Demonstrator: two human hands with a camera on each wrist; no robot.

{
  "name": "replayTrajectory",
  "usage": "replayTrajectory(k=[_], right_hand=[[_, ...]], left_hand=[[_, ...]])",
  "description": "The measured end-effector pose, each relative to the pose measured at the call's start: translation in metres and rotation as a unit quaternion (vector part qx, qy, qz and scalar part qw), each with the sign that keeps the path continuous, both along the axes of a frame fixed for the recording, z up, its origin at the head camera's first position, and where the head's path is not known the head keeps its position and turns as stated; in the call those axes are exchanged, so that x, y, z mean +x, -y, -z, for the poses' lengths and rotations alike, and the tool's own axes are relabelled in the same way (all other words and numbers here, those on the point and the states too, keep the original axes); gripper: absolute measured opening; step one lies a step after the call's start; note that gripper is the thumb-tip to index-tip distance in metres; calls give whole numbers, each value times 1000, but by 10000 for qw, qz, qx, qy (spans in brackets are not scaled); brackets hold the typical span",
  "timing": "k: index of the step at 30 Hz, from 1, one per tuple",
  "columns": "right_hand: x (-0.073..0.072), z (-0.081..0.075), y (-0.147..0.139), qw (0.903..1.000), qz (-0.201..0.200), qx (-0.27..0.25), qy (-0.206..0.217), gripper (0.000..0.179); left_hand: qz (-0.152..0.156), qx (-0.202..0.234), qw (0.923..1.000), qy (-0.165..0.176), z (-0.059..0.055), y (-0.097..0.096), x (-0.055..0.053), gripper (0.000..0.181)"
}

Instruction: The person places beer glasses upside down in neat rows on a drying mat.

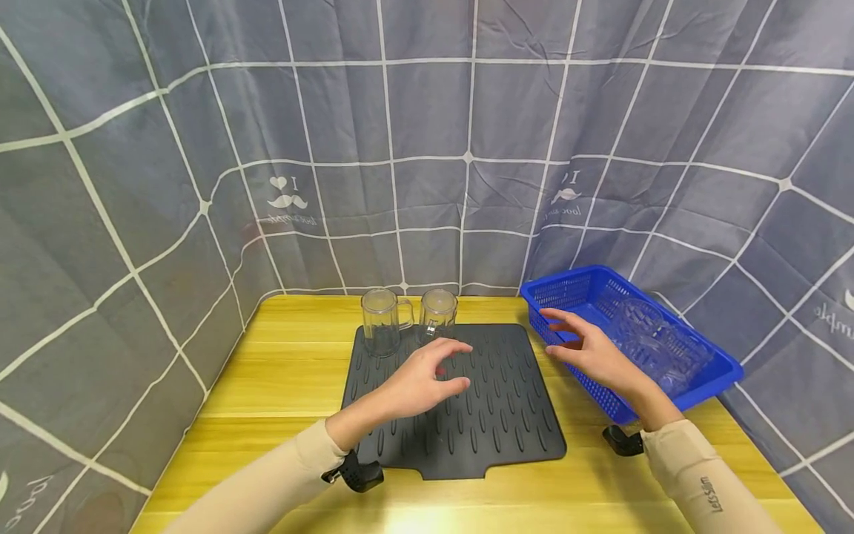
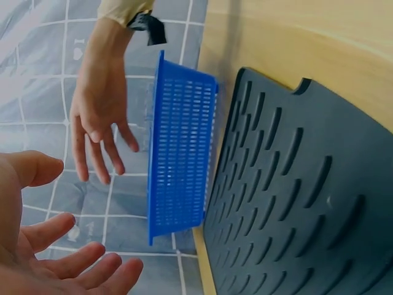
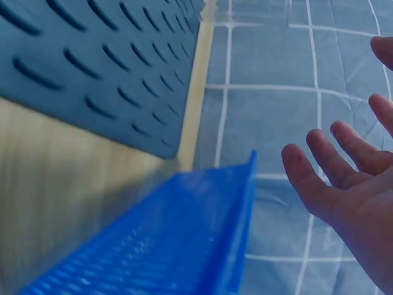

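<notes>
Two clear glass mugs stand side by side at the back left of a dark grey ribbed mat [image 1: 494,415]. The left mug [image 1: 381,326] has its handle toward the right mug [image 1: 438,315]. Above the middle of the mat hovers my left hand [image 1: 416,380], fingers loosely bent, holding nothing. My right hand [image 1: 594,356] is over the near left rim of a blue plastic basket [image 1: 717,382], with its fingers spread and nothing in them. Inside the basket lie clear glass items [image 1: 657,341], heaped toward its right part; their exact kind is hard to make out.
The mat lies on a yellow wood-grain table [image 1: 280,400]. A grey curtain [image 1: 427,111] with white grid lines encloses the back and both sides. Black wrist cameras sit on both forearms, the left camera [image 1: 360,473] low over the mat's front edge.
</notes>
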State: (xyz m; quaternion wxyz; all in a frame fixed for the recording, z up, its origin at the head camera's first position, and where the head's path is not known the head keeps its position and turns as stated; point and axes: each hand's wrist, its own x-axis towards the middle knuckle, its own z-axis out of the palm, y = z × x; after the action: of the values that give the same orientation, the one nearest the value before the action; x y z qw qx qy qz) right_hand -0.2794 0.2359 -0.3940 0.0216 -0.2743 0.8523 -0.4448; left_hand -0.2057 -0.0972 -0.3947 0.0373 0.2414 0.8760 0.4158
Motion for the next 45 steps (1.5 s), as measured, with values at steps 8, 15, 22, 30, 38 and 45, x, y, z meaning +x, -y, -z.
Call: replayTrajectory(k=[8,15,22,30,38,45], right_hand=[[-8,-21,-15,9945,62,830,-643,58],[-24,-35,-31,9888,356,1234,-756,58],[-41,-41,-46,9826,571,1579,-801,59],[-64,-48,-66,9618,1121,2181,-1216,56],[-79,-50,-87,9525,1473,2550,-781,58],[-87,-48,-104,9396,1810,2886,-322,63]], left_hand=[[145,-1,9998,104,10,1,7,44],[128,81,9994,315,15,3,12,45],[133,140,9988,446,19,4,18,45],[180,162,9986,471,22,6,19,46],[177,156,9986,468,22,6,20,45],[187,309,9975,606,26,5,24,44]])
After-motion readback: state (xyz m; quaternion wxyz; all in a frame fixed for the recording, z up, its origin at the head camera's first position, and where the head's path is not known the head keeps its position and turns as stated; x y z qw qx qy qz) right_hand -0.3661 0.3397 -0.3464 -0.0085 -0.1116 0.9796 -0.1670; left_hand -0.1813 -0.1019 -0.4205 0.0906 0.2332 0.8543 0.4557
